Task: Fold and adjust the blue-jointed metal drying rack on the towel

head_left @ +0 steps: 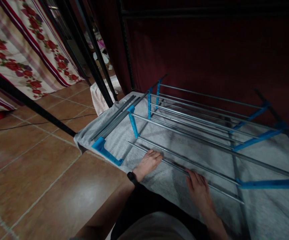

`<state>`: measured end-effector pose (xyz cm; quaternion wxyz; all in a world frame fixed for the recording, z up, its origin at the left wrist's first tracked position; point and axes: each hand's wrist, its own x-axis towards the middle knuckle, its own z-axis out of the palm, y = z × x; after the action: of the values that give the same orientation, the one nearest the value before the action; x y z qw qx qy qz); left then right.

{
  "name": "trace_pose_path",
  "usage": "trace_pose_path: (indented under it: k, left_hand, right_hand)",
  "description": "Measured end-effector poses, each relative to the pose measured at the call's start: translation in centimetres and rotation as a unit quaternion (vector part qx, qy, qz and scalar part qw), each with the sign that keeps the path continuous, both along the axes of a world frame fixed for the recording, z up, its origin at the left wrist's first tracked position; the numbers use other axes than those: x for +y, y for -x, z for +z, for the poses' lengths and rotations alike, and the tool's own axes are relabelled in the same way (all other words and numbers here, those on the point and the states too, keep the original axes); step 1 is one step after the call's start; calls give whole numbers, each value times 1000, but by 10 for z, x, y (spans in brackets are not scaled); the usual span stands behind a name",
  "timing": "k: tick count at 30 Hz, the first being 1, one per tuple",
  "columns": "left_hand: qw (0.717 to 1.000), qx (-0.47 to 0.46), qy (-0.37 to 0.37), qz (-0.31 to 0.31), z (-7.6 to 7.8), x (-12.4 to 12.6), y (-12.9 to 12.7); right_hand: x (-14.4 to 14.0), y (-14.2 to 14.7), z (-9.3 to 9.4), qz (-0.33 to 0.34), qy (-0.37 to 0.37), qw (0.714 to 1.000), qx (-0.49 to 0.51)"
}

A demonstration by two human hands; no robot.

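Left hand (148,162) and right hand (199,189) both palm-down, fingers extended forward, forearms outstretched, neither grip closed.

No readable text, labels, brands, numbers or signs anywhere. Checked: blue plastic rack brackets (133,125) plain, no moulded marks legible; silver metal rods (197,116) bare; black wristband (132,177) on the left wrist shows no visible face or digits; floral red-and-cream curtain fabric (29,43) far left carries pattern only, no lettering; grey cloth sheet (272,206) on the floor unmarked. Frame is dim and slightly blurred, so any fine print would be too small to tell.
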<state>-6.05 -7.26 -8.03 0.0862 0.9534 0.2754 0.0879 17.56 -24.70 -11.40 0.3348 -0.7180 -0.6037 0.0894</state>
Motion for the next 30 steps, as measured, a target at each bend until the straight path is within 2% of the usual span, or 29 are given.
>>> trace_pose_path:
  k: [4,7,12,18,22,25,30]
  left_hand:
    - [999,-30,-2,22,-4,-1,5]
    - [989,-102,-28,104,-9,2,11]
    - [934,-205,-78,283,-19,21,25]
    - [873,-300,-44,382,-33,42,38]
    - [836,-383,16,392,-43,46,40]
    - [828,-406,40,386,-47,49,40]
    - [815,-425,32,393,-50,60,41]
  right_hand:
    - [0,1,-21,26,21,999,-7]
    - [-2,-3,-26,15,22,1000,-14]
    - [-2,-17,-15,2,25,998,-59]
    - [2,-32,-4,-12,7,996,-89]
    - [10,-37,0,-17,3,998,-66]
    - [20,-40,2,-29,2,998,-47]
    - [34,-44,-2,-55,-15,998,-19]
